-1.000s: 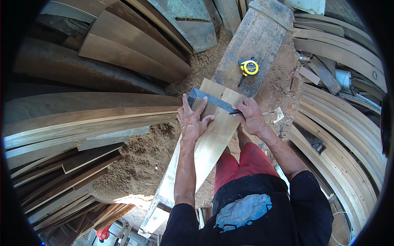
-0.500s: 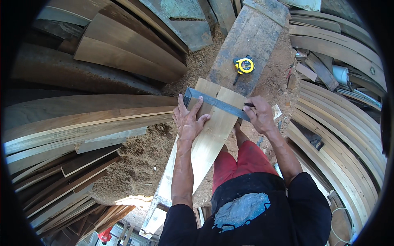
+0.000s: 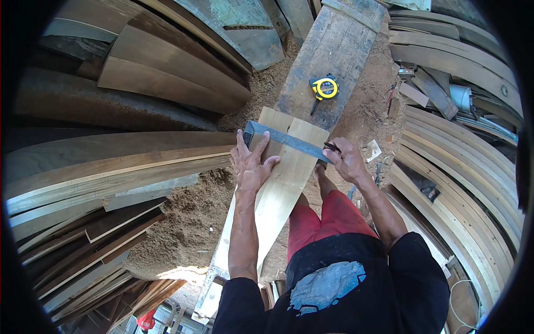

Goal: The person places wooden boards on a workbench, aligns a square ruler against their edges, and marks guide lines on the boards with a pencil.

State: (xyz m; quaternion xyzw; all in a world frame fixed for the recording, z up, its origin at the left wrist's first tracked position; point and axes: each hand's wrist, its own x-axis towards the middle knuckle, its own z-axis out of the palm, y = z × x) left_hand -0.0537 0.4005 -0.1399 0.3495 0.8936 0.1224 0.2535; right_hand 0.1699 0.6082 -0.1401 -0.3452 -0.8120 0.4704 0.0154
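The left hand point(image 3: 251, 164) lies spread flat, pressing a metal square point(image 3: 289, 141) across the pale board point(image 3: 281, 186) near its far end. The right hand point(image 3: 346, 160) pinches a pencil point(image 3: 332, 147) at the square's right end, by the board's edge. A yellow tape measure point(image 3: 324, 87) sits apart on the grey plank point(image 3: 334, 50) beyond, with sawdust ground open on both sides.

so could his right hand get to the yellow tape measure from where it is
Probably yes. The right hand holds a pencil at the end of the metal square on the pale board. The yellow tape measure lies just beyond on the grey plank, with nothing between them.
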